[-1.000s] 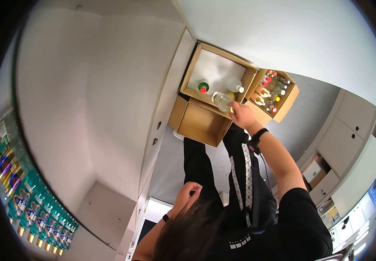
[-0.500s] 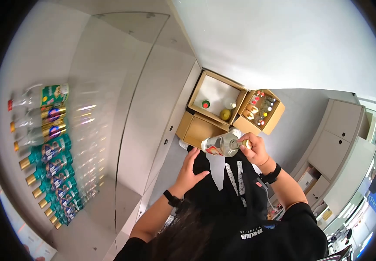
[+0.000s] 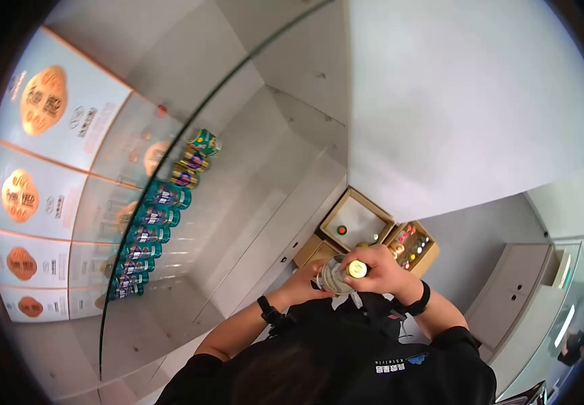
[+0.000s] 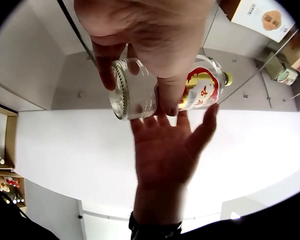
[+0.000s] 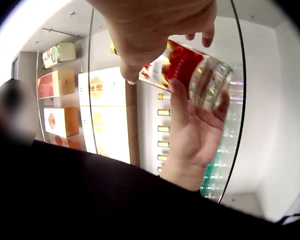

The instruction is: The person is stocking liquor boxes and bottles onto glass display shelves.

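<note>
A clear glass bottle (image 3: pixel 338 273) lies on its side in the air in front of the person's chest, held between both hands, well above the floor and near the glass-fronted shelving (image 3: pixel 191 148) on the person's left. The left hand (image 3: pixel 305 280) takes the bottom end. In the left wrist view its thumb and one finger curl round the thick glass base, and in the right wrist view its palm cups that end from below. The right hand (image 3: pixel 381 270) takes the other end, thumb on one side and fingers bent over the far side of the body just by the red label (image 5: pixel 182 62), with the yellow cap (image 3: pixel 356 268) poking out beside its knuckles. Both hands are closed around the bottle and neither is free. Each wrist wears a dark band. Around them stand orange-and-white cartons (image 3: pixel 42 108) stacked behind the glass, then a row of teal bottles (image 3: pixel 147 229) on a shelf. Down on the floor is an open cardboard box (image 3: pixel 359 217) with a few bottles in it, and touching it a second box (image 3: pixel 430 253) packed with small bottles. From the head view the hands cover most of the bottle, so only a strip of glass and the cap show. The print on the label is too small to read, and the left wrist view cuts off the back of the left hand at the top edge.
</note>
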The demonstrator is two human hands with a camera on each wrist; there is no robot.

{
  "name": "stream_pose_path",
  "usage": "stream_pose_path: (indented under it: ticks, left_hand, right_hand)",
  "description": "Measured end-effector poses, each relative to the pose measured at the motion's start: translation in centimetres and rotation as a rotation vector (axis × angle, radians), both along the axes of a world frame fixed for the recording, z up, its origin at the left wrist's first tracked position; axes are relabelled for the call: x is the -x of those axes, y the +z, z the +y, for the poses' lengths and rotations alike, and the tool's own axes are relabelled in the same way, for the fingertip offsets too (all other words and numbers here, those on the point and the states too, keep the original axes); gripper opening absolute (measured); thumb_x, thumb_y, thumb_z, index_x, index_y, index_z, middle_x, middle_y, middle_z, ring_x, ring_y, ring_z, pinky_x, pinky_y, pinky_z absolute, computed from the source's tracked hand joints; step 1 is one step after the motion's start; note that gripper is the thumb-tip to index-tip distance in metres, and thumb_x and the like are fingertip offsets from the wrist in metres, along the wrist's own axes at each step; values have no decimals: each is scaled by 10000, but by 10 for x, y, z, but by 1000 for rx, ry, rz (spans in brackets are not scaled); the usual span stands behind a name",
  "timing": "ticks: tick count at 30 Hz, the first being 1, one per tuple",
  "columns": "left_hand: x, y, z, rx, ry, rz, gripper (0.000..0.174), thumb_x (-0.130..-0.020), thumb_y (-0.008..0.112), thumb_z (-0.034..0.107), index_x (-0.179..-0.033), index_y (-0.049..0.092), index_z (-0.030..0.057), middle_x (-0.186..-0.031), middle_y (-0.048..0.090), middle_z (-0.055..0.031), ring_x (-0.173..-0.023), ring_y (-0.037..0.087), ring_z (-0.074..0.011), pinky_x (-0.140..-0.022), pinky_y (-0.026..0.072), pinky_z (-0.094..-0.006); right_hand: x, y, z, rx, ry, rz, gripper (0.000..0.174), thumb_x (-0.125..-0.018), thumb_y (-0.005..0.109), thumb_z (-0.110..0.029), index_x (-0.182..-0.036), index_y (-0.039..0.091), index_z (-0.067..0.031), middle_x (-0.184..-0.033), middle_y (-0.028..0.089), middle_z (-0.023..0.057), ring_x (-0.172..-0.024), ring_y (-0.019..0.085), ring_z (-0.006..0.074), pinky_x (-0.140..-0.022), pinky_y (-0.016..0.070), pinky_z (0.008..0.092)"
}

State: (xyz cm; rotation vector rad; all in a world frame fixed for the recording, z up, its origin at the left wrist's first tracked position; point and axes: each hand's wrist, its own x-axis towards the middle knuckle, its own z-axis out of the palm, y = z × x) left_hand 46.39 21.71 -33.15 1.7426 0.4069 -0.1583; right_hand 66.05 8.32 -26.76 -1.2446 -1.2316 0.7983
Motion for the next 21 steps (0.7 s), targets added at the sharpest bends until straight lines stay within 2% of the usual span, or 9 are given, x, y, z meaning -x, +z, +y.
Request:
stream_pose_path:
  ticks: [1,3,4,7,9,12,15,17,21]
  left_hand:
    - [2,10,1,56,33,18,719,-694,840,182,-1307,483,62,-1214,580,-105,-1154,553,-240,-991,426,-356]
    - [8,11,7,22,104,-99,730,-704,837,172,-1327,473,60,-1201,588,-88,-1124,565,-201,-979,436,-353]
    - [9,24,7,65,192,-150,732,-711,833,160,-1338,468,60,-1209,588,-84,-1127,565,-191,-979,439,-350]
    - [30,13,15,97,353,-157,733,-734,823,124,-1364,451,62,-1237,589,-67,-1122,573,-169,-974,448,-327]
    - [35,12,26,111,423,-198,708,-764,808,125,-1366,444,46,-1240,594,-69,-1114,581,-162,-962,457,-308]
    - [42,6,33,98,493,-309,691,-791,792,148,-1368,434,21,-1218,611,-83,-1101,592,-158,-934,475,-315]
    - [44,13,34,13,588,-403,711,-783,790,178,-1372,425,18,-1223,621,-122,-1091,620,-203,-917,485,-326]
    - [48,15,38,-352,657,-240,755,-764,792,220,-1384,410,22,-1233,613,-165,-1107,623,-277,-920,490,-349]
    - [56,18,45,-484,743,-126,798,-766,783,204,-1422,366,24,-1257,597,-176,-1135,610,-275,-943,484,-345]
  right_hand:
    - [8,1,7,-59,-56,54,253,-761,767,-150,-979,667,-72,-718,635,30,-583,589,144,-576,473,272]
    - [17,0,13,63,-61,212,378,-775,752,-162,-1100,613,-31,-933,618,39,-760,583,144,-727,469,254]
    - [20,2,11,130,-9,144,562,-768,760,-160,-1246,502,-15,-1068,528,51,-828,497,146,-813,438,270]
    - [39,-29,36,-190,-268,-31,707,-733,811,-197,-1326,463,-33,-1067,515,87,-926,491,174,-764,440,317]
    - [47,-35,47,-160,-230,-158,798,-726,815,-191,-1381,386,-35,-1197,444,127,-1100,449,231,-882,436,368]
    - [74,-53,64,28,-112,145,965,-727,822,-173,-1448,198,-30,-1272,430,141,-1290,405,285,-1053,395,413]
    - [91,-36,84,100,-12,296,990,-741,812,-152,-1445,130,-17,-1308,422,159,-1255,458,260,-1017,435,410]
    - [92,-32,105,144,-9,304,936,-746,803,-129,-1407,152,1,-1307,439,168,-1183,519,231,-974,469,381]
    - [92,-30,130,135,31,251,820,-743,801,-112,-1341,253,7,-1223,516,143,-1116,555,202,-936,486,343]
